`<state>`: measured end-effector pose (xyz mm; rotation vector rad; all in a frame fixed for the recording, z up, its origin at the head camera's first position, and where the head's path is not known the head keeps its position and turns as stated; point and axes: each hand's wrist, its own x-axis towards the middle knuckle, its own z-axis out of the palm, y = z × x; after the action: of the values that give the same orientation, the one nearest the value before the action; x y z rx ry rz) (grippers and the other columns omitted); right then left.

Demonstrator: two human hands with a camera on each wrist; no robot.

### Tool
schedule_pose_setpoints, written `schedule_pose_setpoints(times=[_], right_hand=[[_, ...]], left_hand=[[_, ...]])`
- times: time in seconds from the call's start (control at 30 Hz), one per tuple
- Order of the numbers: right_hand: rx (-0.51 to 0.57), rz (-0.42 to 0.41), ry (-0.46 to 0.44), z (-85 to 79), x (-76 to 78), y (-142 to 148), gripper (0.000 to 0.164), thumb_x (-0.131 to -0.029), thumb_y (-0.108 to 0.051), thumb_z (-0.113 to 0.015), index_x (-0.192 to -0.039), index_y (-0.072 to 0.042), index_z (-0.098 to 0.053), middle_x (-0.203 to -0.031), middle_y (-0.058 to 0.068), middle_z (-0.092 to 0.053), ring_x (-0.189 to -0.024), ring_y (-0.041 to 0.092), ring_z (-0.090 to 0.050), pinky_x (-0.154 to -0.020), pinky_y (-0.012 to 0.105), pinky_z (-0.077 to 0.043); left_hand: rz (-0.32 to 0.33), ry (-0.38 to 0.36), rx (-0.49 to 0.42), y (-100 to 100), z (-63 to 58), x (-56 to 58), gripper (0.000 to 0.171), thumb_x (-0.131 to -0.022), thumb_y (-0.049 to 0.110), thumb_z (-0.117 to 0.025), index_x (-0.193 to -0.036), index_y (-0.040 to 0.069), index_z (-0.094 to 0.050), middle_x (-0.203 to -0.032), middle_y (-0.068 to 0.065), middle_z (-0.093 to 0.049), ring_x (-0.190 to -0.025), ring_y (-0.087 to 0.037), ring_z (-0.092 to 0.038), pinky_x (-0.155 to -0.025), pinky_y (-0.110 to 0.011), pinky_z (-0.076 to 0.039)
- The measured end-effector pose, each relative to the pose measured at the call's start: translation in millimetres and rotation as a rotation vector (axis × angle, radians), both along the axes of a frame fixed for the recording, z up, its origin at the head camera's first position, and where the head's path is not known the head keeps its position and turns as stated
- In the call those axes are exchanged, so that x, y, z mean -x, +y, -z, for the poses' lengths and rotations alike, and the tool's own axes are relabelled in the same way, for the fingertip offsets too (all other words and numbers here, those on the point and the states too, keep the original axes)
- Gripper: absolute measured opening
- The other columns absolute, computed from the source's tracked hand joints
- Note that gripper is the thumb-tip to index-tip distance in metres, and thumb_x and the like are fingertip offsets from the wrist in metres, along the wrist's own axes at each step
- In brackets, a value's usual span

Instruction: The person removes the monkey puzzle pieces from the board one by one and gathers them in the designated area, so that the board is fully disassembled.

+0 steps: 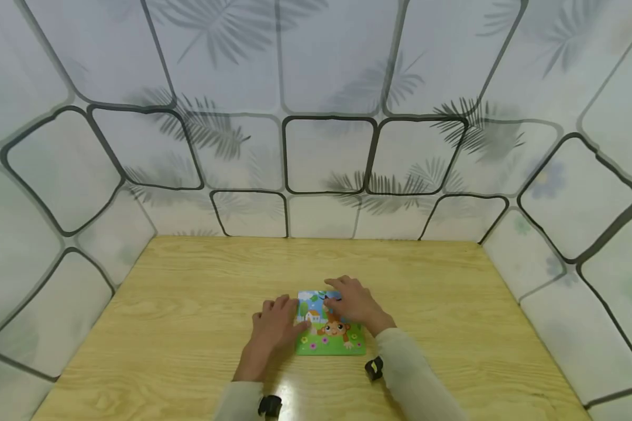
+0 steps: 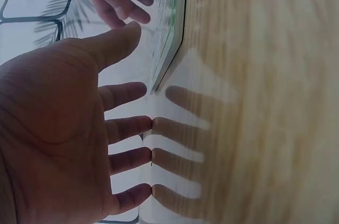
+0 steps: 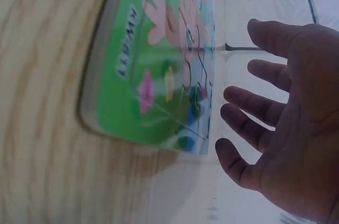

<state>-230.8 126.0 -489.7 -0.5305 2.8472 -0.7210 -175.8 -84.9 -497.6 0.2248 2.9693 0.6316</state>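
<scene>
- Left grip (image 1: 275,324): released, holding nothing; fingers spread, several tips at or very near the surface (image 1: 179,327), thumb reaching over the left edge of the board (image 1: 327,333).
- Right grip (image 1: 355,301): also released, fingers apart and slightly bent, above the board's far right part; the right wrist view shows a gap between the fingertips and the print.
- The board lies flat, just right of the left grip and below the right grip. The left grip is nearer its left edge, the right grip nearer its far right corner.
- It looks almost square, so no long axis stands out; its near edge runs left to right, on the person's side of both grips.
- Thin cut lines cross the print below the right grip, with small blurred lettering near the edge.
- Behind the grips: pale sleeves (image 1: 418,374), each with a black band (image 1: 374,369) at its inner side.
- Beyond both grips, the wood-grain surface meets a leaf-patterned wall (image 1: 323,155).
</scene>
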Motion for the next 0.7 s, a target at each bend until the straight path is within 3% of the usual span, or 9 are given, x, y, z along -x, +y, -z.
schedule_pose_setpoints(times=[0.43, 0.7], right_hand=[[-0.04, -0.097, 0.014, 5.6, 0.9, -18.2, 0.048, -0.092, -0.034, -0.064, -0.137, -0.02, -0.055, -0.131, 0.007, -0.053, -0.121, 0.031, -0.048, -0.097, 0.057, -0.041], [-0.09, -0.142, 0.031, 6.5, 4.4, -31.5, 0.041, -0.091, -0.032, -0.066, -0.131, -0.024, -0.061, -0.128, 0.006, -0.054, -0.118, 0.03, -0.05, -0.094, 0.053, -0.044]], left_hand=[[0.021, -0.002, 0.036, -0.5, 5.9, -5.3, 0.074, -0.079, 0.056, -0.071, -0.138, 0.015, -0.051, -0.151, -0.013, -0.04, -0.132, -0.041, -0.039, -0.094, -0.067, -0.038], [0.008, 0.003, 0.016, 0.3, 1.6, -6.8, 0.073, -0.079, 0.052, -0.073, -0.139, 0.015, -0.051, -0.152, -0.012, -0.039, -0.134, -0.041, -0.037, -0.096, -0.066, -0.037]])
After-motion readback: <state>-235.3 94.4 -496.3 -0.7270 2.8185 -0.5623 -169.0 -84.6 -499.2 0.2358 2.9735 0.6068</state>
